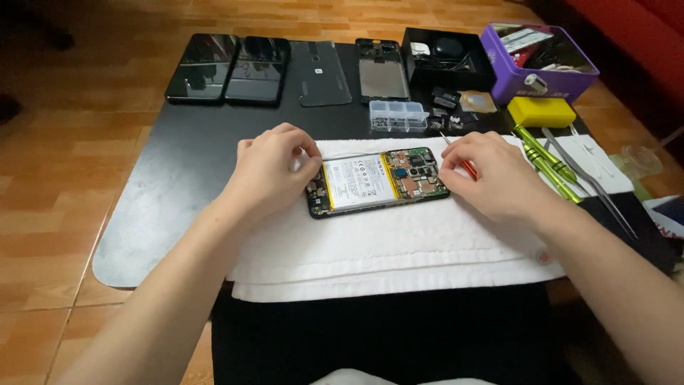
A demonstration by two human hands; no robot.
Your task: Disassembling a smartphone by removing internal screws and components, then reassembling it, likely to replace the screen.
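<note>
White towel (399, 242) — left hand (267, 171) curled steadying opened phone (377, 182); right hand (491, 175) fingers pinching red screwdriver (467, 168).

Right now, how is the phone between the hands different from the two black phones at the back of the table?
The opened phone lies on the white towel with its back off, so its white battery and green board show. The two black phones lie closed on the dark mat, showing only shiny dark faces. The left hand touches the opened phone; the right hand holds a red-handled tool beside it. Nobody touches the black phones. All lie flat.
</note>
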